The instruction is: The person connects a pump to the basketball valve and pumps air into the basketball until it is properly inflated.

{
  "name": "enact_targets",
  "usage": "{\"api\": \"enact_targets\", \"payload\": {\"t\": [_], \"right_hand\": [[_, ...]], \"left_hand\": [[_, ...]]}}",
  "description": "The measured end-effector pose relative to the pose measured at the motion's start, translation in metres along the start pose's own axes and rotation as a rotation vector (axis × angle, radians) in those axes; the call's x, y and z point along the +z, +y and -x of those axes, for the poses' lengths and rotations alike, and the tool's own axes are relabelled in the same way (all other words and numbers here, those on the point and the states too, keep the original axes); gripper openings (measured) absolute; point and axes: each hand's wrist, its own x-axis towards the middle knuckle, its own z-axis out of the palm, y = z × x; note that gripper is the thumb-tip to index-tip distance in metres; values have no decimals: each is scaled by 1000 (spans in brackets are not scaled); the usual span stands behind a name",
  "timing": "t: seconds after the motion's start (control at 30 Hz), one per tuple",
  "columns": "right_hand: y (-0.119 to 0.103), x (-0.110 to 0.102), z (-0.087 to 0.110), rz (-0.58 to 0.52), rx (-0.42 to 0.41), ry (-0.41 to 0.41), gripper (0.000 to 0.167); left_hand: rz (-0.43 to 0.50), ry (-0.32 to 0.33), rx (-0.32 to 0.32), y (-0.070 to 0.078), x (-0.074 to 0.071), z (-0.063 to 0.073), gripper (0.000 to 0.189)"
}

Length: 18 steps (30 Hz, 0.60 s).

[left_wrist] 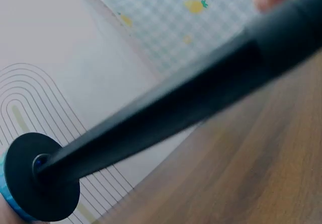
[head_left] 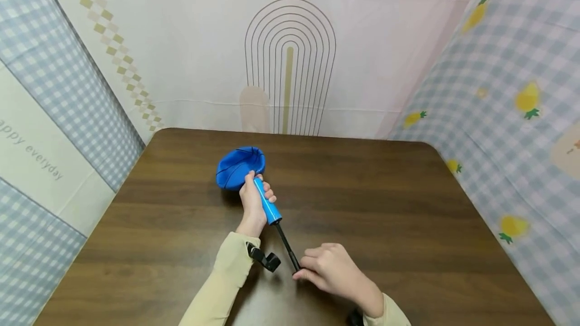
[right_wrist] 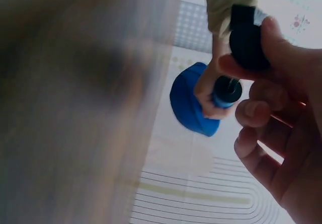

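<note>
A blue ball (head_left: 234,169) with black seam lines, caved in and partly deflated, is at the far end of a hand pump, beyond my left hand (head_left: 250,204). That hand grips the pump's bright blue barrel (head_left: 270,211). From the barrel, a black rod (head_left: 285,241) extends toward me, and it crosses most of the left wrist view. At the rod's near end my right hand (head_left: 334,269) pinches the black handle. The right wrist view has the round handle end (right_wrist: 246,48) between thumb and fingers. Where ball and pump meet is hidden behind the left fingers.
Everything is above or on a brown wooden table (head_left: 362,195) with rounded far corners. A pale patterned cloth (head_left: 195,54) hangs behind it, with checked cloths on both sides. A black wrist mount (head_left: 265,258) sticks out from the left sleeve.
</note>
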Motion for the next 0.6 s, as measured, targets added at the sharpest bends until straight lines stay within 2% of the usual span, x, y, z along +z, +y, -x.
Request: {"api": "enact_targets", "payload": {"t": [0.17, 0.37, 0.5, 0.6], "right_hand": [[16, 6, -8, -51, 75, 22, 22], [28, 19, -23, -35, 176, 15, 21], [23, 24, -27, -133, 297, -79, 29], [15, 23, -27, -189, 396, -150, 37]], "left_hand": [[18, 4, 3, -3, 4, 8, 32], [-19, -52, 21, -10, 12, 15, 33], [-72, -47, 53, -13, 10, 14, 33], [-100, -51, 53, -13, 8, 10, 32]]}}
